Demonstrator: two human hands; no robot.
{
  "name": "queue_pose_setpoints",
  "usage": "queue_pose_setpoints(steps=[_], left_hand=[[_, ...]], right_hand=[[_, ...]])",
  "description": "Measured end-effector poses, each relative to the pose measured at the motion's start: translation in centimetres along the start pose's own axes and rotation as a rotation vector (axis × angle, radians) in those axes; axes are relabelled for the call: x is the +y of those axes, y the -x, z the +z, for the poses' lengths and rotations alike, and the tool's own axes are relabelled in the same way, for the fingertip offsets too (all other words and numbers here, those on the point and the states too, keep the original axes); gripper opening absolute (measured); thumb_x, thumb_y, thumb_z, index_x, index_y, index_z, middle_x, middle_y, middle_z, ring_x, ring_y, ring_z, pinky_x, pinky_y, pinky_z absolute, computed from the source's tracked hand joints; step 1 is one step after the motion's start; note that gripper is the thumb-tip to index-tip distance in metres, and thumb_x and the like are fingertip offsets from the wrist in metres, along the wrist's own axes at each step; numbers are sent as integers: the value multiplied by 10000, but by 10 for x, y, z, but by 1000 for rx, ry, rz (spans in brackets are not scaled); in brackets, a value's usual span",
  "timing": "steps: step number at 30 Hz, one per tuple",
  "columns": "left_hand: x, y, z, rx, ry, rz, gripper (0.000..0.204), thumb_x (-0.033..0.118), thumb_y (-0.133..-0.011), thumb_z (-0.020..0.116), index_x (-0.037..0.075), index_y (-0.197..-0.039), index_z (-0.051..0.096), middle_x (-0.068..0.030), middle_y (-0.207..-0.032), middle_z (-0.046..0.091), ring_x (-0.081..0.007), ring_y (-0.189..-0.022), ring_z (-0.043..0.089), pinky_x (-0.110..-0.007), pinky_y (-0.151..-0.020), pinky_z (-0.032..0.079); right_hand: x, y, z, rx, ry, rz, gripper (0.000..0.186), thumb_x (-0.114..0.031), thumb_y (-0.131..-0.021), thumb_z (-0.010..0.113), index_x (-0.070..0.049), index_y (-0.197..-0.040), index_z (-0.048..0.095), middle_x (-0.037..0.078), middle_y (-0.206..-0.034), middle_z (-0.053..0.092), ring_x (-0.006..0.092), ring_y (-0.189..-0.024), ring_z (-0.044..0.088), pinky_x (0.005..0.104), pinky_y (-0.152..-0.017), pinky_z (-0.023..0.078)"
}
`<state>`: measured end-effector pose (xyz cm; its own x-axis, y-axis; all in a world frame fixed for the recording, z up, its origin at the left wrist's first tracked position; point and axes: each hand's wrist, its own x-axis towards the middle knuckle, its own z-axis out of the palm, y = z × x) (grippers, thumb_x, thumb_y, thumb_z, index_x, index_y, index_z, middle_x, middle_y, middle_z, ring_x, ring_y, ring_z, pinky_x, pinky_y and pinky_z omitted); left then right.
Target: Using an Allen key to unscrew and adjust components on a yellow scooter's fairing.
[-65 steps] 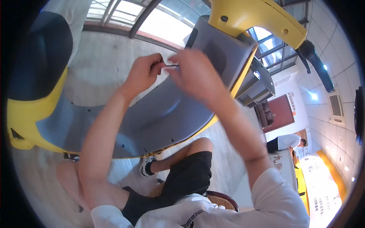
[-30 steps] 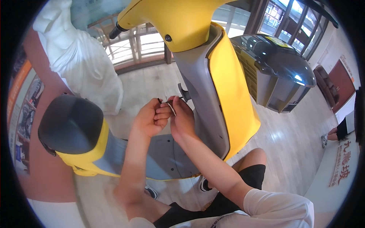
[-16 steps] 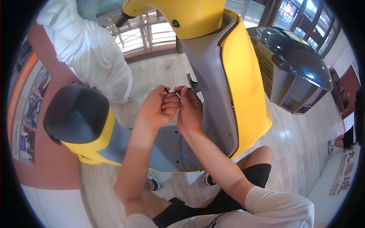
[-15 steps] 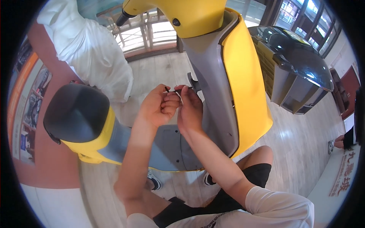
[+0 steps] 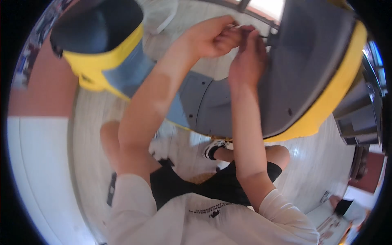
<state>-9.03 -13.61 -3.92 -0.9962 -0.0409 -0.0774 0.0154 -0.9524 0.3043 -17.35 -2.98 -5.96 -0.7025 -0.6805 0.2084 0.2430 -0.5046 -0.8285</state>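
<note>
Both my hands meet beside the grey inner front panel (image 5: 304,69) of a yellow and grey scooter. My left hand (image 5: 216,38) has its fingers curled in, its thumb and forefinger pinched close to the right hand's fingertips; what they hold is blurred. My right hand (image 5: 248,61) is closed, back toward me, pinching a thin dark rod (image 5: 263,37) that reaches toward a dark hook (image 5: 273,37) on the panel. The rod's kind cannot be made out. Below the hands runs the scooter's grey footboard (image 5: 194,96).
The scooter's black seat (image 5: 98,26) over yellow bodywork stands at left. A dark box-shaped case (image 5: 359,108) lies at the right. My shoe (image 5: 214,148) is on the light wood floor by the footboard. Another person's leg (image 5: 335,202) shows at the lower right.
The view has tipped down and turned left, so the scooter and my hands appear higher and further right. My hands remain together by the hook.
</note>
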Motion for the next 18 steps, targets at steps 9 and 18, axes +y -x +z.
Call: queue_pose_setpoints(steps=[9,18], left_hand=[[-46,69,-6,977,-779,412,206,214,-966,474,79,-813,501,26,-640,451,-83,-494,394,-253,-428,315],[-302,332,-1,2085,-1738,614,98,54,-873,629,9,-960,624,-138,-942,625,-299,-875,617,-354,-750,501]], right_hand=[[50,22,12,-224,254,-47,194,-132,-1007,567,15,-929,668,33,-869,687,136,-828,625,279,-773,482],[208,162,-131,-465,1140,162,187,-151,-977,496,-60,-1042,646,160,-927,637,323,-907,629,470,-832,457]])
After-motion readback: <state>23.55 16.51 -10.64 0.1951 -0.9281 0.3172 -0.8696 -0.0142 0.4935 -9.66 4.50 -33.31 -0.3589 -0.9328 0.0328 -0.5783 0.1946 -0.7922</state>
